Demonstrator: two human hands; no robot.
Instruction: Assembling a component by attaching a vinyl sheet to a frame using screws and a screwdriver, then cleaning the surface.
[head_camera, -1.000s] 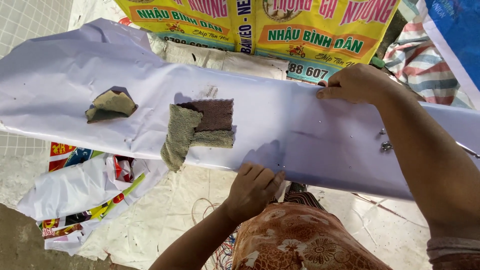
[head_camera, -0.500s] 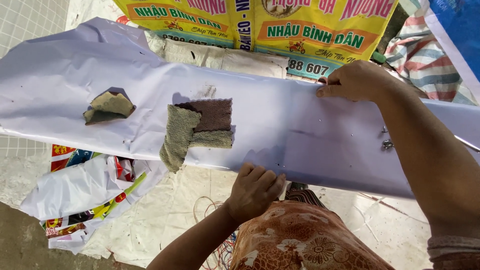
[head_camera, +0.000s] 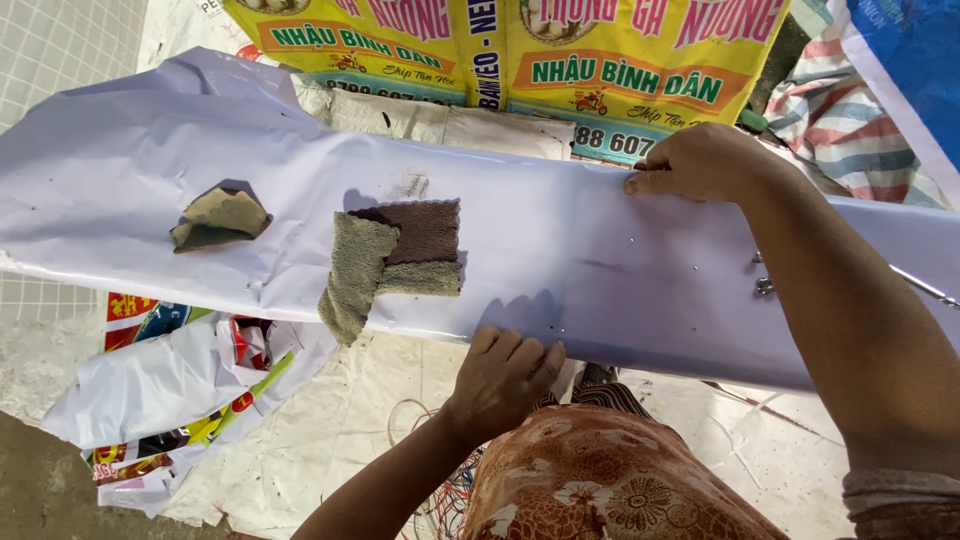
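Left hand (head_camera: 505, 375): fingers curled over near edge of the white sheet (head_camera: 560, 260), clamped, keeping it flat.
Right hand (head_camera: 700, 160): pinches far edge, stretching sheet.
Cloths (head_camera: 395, 260): rest loose on top.

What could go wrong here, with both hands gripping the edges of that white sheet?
The left hand and right hand pinch opposite edges of the white sheet; a tug could slide the loose green-and-brown cloth and small folded scrap off. The metal fasteners beside the right forearm might snag it.
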